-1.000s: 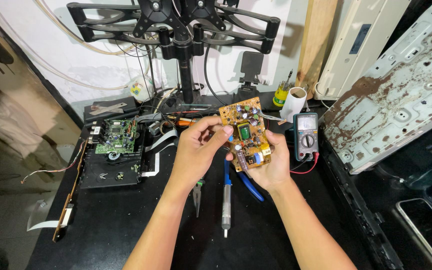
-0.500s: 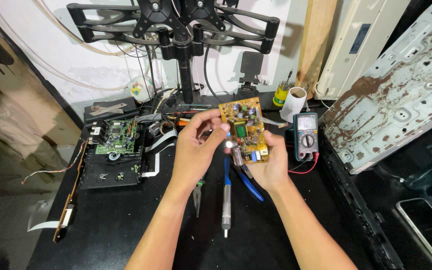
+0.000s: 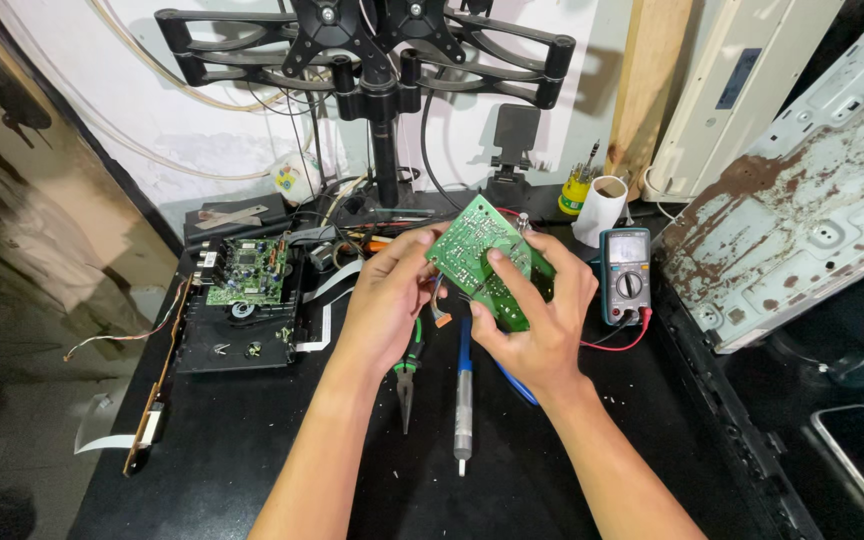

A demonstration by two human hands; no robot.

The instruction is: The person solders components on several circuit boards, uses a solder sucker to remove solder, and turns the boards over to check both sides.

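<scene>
Both my hands hold a small circuit board [image 3: 474,250] above the black workbench [image 3: 252,440]. Its green solder side faces me. My left hand [image 3: 384,300] grips the board's left edge with thumb and fingers. My right hand [image 3: 537,315] holds the right and lower edge, its thumb pressed on the green face. Below the hands lie green-handled pliers [image 3: 407,375], a blue-handled soldering iron [image 3: 463,400] and a blue-handled tool [image 3: 518,385] partly hidden by my right wrist.
A multimeter [image 3: 626,275] with a red lead lies right of my hands. An opened black device with a green board [image 3: 245,272] sits at left. A monitor arm stand [image 3: 382,120] rises behind. A rusty metal panel [image 3: 812,200] leans at right, a white cup [image 3: 600,210] behind.
The board has been flipped: earlier its yellow component side faced me, now the green solder side does. My right thumb has moved onto the board's face.
</scene>
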